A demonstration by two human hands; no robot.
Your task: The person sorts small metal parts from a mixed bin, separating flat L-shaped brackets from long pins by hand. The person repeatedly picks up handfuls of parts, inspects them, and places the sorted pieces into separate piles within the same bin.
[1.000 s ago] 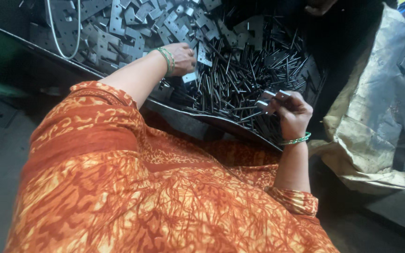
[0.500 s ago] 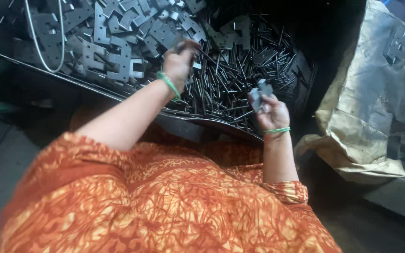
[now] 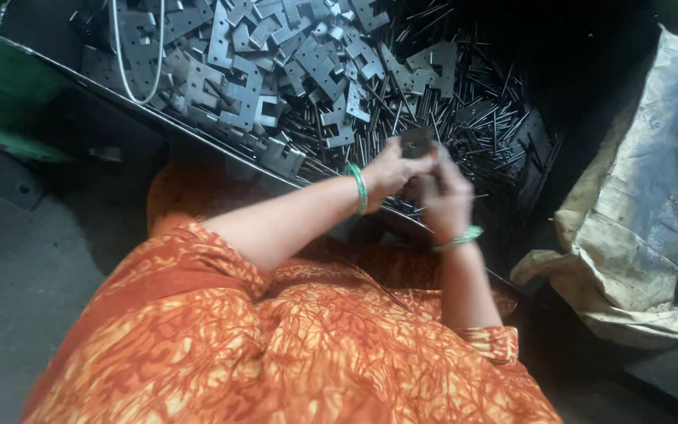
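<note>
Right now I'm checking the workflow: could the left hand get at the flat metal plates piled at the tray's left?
Probably yes. The left hand is up with the right hand on a small metal piece, and nothing lies between it and the flat metal plates; only a white wire loop rests on them.

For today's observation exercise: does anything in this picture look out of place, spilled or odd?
One thing: a white cord loops across the grey metal plates at the tray's upper left, unlike anything else there. The plates and thin rods lie in loose heaps, all inside the tray. Both hands meet over it around a small dark metal piece.
</note>
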